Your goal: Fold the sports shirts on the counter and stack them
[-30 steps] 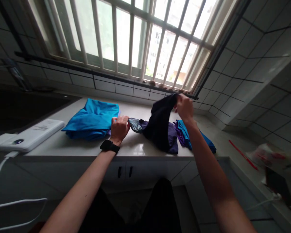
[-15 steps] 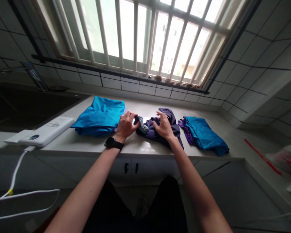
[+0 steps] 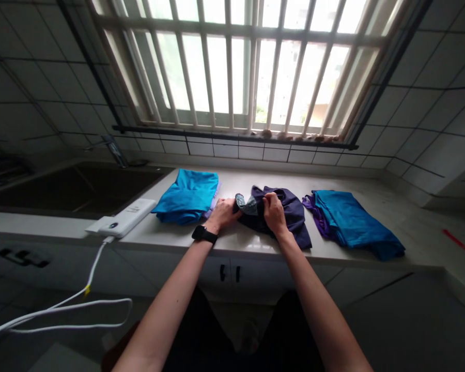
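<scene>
A crumpled dark purple garment [image 3: 290, 214] lies on the white counter [image 3: 251, 244], with a grey patterned part showing near its left end. My left hand [image 3: 225, 212], with a black watch on the wrist, is closed on that left end. Pinched in my right hand [image 3: 273, 209] is the fabric at the middle of the garment. To the left lies a folded blue cloth [image 3: 188, 194] with a lilac edge beneath it. Another folded blue cloth [image 3: 349, 217] is on the right, with a bunched purple cloth [image 3: 320, 219] at its left side.
A white power bank [image 3: 129, 217] with a white cable [image 3: 96, 263] sits left on the counter, beside a dark sink [image 3: 81, 181] with a faucet [image 3: 115, 151]. A barred window [image 3: 236, 67] is behind. At far right lies a red strip [image 3: 461, 243].
My right hand has gone from spread fingers to a pinch on the garment, and my left hand has closed on its end. The view has shifted left and up.
</scene>
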Demonstrator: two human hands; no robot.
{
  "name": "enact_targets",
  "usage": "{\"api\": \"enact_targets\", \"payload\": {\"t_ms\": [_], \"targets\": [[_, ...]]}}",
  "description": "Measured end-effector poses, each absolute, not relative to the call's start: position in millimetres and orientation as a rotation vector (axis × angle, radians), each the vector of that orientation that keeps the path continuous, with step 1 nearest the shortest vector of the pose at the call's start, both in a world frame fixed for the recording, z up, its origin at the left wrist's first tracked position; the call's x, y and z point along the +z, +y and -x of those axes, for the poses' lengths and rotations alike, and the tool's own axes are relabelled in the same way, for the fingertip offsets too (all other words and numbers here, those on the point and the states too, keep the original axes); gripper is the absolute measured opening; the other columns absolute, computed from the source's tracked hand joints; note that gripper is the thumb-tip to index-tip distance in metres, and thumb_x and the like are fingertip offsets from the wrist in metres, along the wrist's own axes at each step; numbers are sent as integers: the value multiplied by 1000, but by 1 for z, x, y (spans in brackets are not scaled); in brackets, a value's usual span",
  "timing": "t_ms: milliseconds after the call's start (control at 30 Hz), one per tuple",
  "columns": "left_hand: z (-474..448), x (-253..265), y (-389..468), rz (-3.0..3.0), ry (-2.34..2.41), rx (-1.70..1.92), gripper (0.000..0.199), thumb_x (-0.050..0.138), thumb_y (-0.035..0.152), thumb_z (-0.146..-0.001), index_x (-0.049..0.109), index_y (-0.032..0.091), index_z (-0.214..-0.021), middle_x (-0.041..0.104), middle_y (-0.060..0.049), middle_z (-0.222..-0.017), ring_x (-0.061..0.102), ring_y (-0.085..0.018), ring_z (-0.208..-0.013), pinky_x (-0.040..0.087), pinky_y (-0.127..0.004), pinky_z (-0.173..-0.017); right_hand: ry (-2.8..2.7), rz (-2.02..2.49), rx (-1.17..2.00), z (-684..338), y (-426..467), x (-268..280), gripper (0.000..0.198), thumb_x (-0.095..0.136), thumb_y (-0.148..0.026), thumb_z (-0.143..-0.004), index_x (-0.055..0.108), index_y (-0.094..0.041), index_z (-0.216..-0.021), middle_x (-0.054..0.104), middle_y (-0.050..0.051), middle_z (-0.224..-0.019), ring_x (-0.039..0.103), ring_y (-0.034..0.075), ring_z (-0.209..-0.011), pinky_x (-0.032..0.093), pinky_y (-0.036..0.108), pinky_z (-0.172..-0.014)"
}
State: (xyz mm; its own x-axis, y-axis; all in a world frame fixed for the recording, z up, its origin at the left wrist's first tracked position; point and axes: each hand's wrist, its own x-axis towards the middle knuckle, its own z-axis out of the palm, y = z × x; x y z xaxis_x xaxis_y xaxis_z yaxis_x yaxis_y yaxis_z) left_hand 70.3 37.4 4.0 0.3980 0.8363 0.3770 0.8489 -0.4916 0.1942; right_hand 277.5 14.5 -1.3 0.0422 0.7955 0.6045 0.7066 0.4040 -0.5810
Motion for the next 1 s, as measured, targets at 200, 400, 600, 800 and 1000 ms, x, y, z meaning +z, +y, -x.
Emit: {"api": "enact_targets", "payload": {"t_ms": [200,400,600,800,1000], "targets": [[-70,5,33,2701,-1417,-602,14,66,29,-89,70,18,-97,76,-12,-102,70,-27,-99,50,-40,-94,-1311,1365,101,-283,12,-1,26,30,-22,-102,50,-22,-119,68,14,-107,68,28,-99,53,42,-90],[-67,6,37,2405,-1640,-842,20,50,29,-101,66,20,-94,75,-13,-96,71,-29,-95,47,-44,-93,-1257,1387,31,-288,3,4,31,38,-20,-96,46,-22,-126,67,17,-112,68,30,-106,56,47,-93],[-68,8,33,2286,-1661,-964,26,40,29,-106,62,22,-92,74,-11,-92,70,-27,-91,43,-42,-93,-1159,1427,143,-289,10,4,32,31,-20,-97,45,-22,-126,66,19,-116,67,31,-107,53,50,-97],[-66,7,34,2397,-1588,-947,25,44,32,-104,60,22,-90,73,-10,-93,69,-27,-92,45,-41,-93,-1248,1362,191,-290,17,-2,45,40,-10,-80,50,-22,-122,64,15,-125,66,24,-110,52,42,-103],[-67,5,35,2602,-1387,-899,17,51,31,-100,64,20,-100,74,-10,-100,70,-26,-96,48,-41,-94,-1416,1291,280,-288,8,4,36,40,-17,-86,56,-23,-117,68,13,-121,65,25,-107,50,42,-104]]}}
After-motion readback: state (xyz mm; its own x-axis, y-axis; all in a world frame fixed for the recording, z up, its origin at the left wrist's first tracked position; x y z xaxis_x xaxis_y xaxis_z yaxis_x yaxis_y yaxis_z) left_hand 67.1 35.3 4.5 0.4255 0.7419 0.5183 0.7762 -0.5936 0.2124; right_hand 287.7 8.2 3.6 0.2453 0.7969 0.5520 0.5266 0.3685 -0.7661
